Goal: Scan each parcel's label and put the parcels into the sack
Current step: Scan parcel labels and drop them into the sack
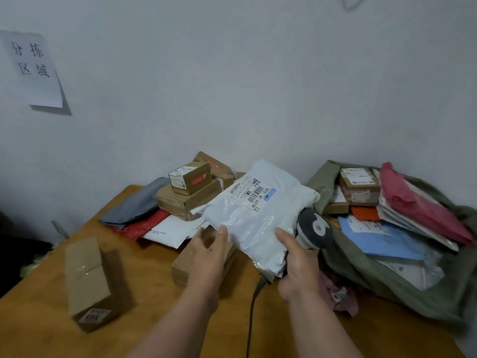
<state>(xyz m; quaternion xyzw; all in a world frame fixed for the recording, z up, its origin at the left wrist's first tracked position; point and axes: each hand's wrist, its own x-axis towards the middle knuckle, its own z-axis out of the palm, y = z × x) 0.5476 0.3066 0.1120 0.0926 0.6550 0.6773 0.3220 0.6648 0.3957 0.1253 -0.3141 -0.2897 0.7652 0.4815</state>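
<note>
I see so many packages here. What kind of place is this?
Probably a small parcel sorting room. Parcels are piled on a wooden table, a green sack is filled with more, and the right hand holds a scanner.

Glossy, crinkled plastic mailer [254, 215] between the fingers [222, 232]; beyond, matt cardboard boxes [188, 195]; smooth, seemingly wooden tabletop [144, 319]; olive cloth sack [387, 282].

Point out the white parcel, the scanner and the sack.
white parcel [254, 215]: head view, on its glossy middle.
scanner [316, 228]: head view, on its dark head.
sack [361, 270]: head view, on its green near wall.
</note>
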